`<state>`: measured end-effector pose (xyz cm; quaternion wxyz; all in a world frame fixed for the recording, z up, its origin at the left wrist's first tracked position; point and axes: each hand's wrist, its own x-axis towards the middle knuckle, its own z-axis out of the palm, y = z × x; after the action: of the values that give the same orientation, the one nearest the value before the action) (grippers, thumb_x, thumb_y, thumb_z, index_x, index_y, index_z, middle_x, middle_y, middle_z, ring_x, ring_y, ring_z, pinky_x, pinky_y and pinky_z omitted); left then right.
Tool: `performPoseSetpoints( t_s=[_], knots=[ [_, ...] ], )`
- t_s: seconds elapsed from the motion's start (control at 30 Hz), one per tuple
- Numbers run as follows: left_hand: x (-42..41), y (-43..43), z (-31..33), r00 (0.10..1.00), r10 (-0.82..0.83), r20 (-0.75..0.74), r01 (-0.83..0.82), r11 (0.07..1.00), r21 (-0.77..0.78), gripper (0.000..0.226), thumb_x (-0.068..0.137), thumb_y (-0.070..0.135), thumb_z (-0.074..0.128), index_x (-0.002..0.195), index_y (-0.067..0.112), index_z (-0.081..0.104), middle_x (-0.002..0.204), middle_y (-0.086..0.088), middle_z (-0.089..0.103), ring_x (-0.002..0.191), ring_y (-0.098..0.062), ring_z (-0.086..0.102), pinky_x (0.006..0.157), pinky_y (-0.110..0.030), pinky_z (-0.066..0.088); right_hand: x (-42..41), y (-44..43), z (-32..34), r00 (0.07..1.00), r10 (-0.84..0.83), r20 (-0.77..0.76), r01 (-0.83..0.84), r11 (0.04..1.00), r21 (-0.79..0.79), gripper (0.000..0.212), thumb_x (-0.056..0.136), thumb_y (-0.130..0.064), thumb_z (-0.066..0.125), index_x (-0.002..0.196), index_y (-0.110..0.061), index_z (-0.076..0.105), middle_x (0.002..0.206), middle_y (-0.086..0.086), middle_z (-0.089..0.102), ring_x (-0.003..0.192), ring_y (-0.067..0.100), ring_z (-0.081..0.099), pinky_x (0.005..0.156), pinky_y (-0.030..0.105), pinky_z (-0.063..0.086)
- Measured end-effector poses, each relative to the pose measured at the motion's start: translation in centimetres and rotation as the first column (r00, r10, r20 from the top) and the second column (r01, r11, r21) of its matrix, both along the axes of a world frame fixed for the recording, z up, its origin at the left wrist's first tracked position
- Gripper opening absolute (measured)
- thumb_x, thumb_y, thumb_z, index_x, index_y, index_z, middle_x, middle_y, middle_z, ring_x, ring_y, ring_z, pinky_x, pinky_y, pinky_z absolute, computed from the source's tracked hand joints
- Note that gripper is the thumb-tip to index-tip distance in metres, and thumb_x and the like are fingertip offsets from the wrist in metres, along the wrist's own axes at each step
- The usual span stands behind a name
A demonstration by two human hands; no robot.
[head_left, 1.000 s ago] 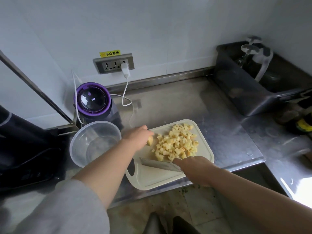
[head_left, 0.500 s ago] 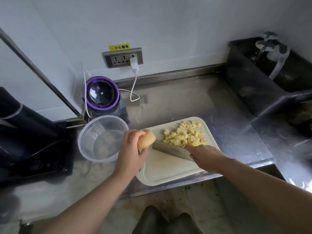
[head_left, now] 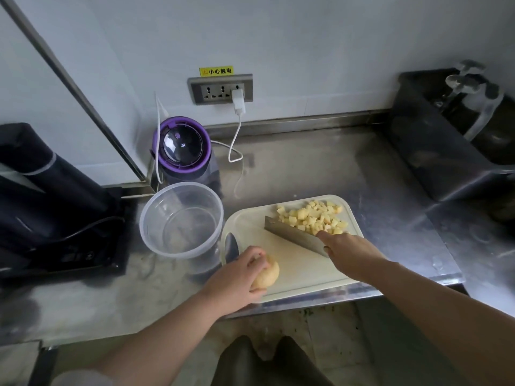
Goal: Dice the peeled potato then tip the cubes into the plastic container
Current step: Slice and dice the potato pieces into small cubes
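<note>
Steel counter (head_left: pixel 320 168) carries one white cutting board (head_left: pixel 301 270). My left hand (head_left: pixel 239 277) reaches in from the lower left, fingers curled round one uncut potato piece (head_left: pixel 269 273) at the board's near-left corner; the hand hides part of it. My right hand (head_left: pixel 348 252) enters from the lower right, clamped on the handle of one knife (head_left: pixel 292 236); the fist hides the handle. The blade lies slanted across the board, against the near side of one pile of potato cubes (head_left: pixel 312 215) at the far-right corner. I cannot count the cubes. One clear plastic container (head_left: pixel 181 221) stands upright just beside the board's left edge.
</note>
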<state>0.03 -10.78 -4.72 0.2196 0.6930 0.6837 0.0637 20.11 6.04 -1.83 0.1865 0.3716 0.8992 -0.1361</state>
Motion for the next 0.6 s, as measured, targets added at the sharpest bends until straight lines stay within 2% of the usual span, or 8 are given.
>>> performPoseSetpoints(
  t_s=[0.07, 0.17, 0.27, 0.4, 0.47, 0.53, 0.6],
  knots=[
    [0.2, -0.2, 0.0, 1.000, 0.009, -0.015, -0.010, 1.000, -0.021, 0.045, 0.092, 0.049, 0.052, 0.128, 0.026, 0.038, 0.146, 0.014, 0.018, 0.111, -0.007, 0.051, 0.065, -0.001, 0.023, 0.2, -0.2, 0.4, 0.999, -0.028, -0.032, 0.026, 0.999, -0.047, 0.030, 0.106, -0.025, 0.032, 0.135, -0.022, 0.038, 0.100, 0.003, 0.062, 0.073, 0.014, 0.059, 0.061, 0.025, 0.051],
    [0.8, -0.2, 0.1, 0.998, 0.046, -0.051, -0.047, 0.999, -0.004, 0.037, 0.095, 0.044, 0.049, 0.124, 0.025, 0.038, 0.147, 0.016, 0.023, 0.111, -0.006, 0.053, 0.057, -0.001, 0.020, 0.4, 0.0, 1.4, 0.992, -0.080, -0.102, 0.073, 0.995, -0.064, 0.030, 0.106, -0.026, 0.031, 0.135, -0.022, 0.038, 0.089, -0.001, 0.060, 0.067, 0.010, 0.058, 0.055, 0.023, 0.049],
    [1.2, 0.6, -0.1, 0.992, 0.128, 0.017, -0.128, 0.992, 0.016, 0.040, 0.093, 0.038, 0.055, 0.127, 0.026, 0.036, 0.143, 0.015, 0.029, 0.114, -0.005, 0.052, 0.065, 0.000, 0.028, 0.4, -0.3, 2.1, 0.987, -0.097, -0.128, 0.092, 0.995, -0.047, 0.032, 0.106, -0.025, 0.032, 0.137, -0.022, 0.036, 0.073, -0.011, 0.049, 0.058, 0.007, 0.054, 0.045, 0.015, 0.034],
    [1.7, 1.8, -0.7, 0.951, 0.281, 0.132, -0.285, 0.958, 0.020, 0.045, 0.089, 0.037, 0.062, 0.126, 0.026, 0.040, 0.138, 0.011, 0.037, 0.114, -0.008, 0.052, 0.079, -0.008, 0.037, 0.0, -2.2, 2.3, 0.995, -0.070, -0.073, 0.066, 0.997, -0.047, 0.033, 0.106, -0.026, 0.030, 0.140, -0.021, 0.030, 0.071, -0.009, 0.043, 0.055, 0.005, 0.046, 0.043, 0.015, 0.030],
    [2.0, 1.9, -0.9, 0.923, 0.346, 0.169, -0.353, 0.935, 0.015, 0.045, 0.088, 0.038, 0.063, 0.125, 0.025, 0.042, 0.134, 0.010, 0.043, 0.114, -0.008, 0.052, 0.083, -0.010, 0.037, -0.2, -3.3, 1.8, 0.999, -0.037, -0.031, 0.036, 0.998, -0.048, 0.032, 0.106, -0.026, 0.031, 0.138, -0.023, 0.030, 0.074, -0.006, 0.046, 0.057, 0.006, 0.048, 0.046, 0.016, 0.034],
    [2.0, 1.5, -1.1, 0.885, 0.412, 0.215, -0.423, 0.906, 0.006, 0.047, 0.087, 0.039, 0.065, 0.126, 0.026, 0.043, 0.131, 0.011, 0.047, 0.113, -0.006, 0.053, 0.082, -0.011, 0.038, -0.4, -4.1, 1.1, 1.000, -0.031, -0.006, 0.030, 0.997, -0.076, 0.027, 0.106, -0.026, 0.033, 0.133, -0.025, 0.033, 0.079, -0.003, 0.054, 0.064, 0.010, 0.057, 0.053, 0.022, 0.048],
    [2.0, 1.1, -1.3, 0.848, 0.467, 0.251, -0.482, 0.876, -0.006, 0.050, 0.086, 0.041, 0.066, 0.129, 0.026, 0.046, 0.128, 0.013, 0.052, 0.112, -0.006, 0.056, 0.083, -0.012, 0.041, -0.7, -4.5, 0.2, 0.999, -0.043, 0.001, 0.043, 0.994, -0.099, 0.026, 0.105, -0.024, 0.038, 0.130, -0.028, 0.036, 0.082, -0.003, 0.057, 0.068, 0.011, 0.061, 0.058, 0.024, 0.052]
  ],
)
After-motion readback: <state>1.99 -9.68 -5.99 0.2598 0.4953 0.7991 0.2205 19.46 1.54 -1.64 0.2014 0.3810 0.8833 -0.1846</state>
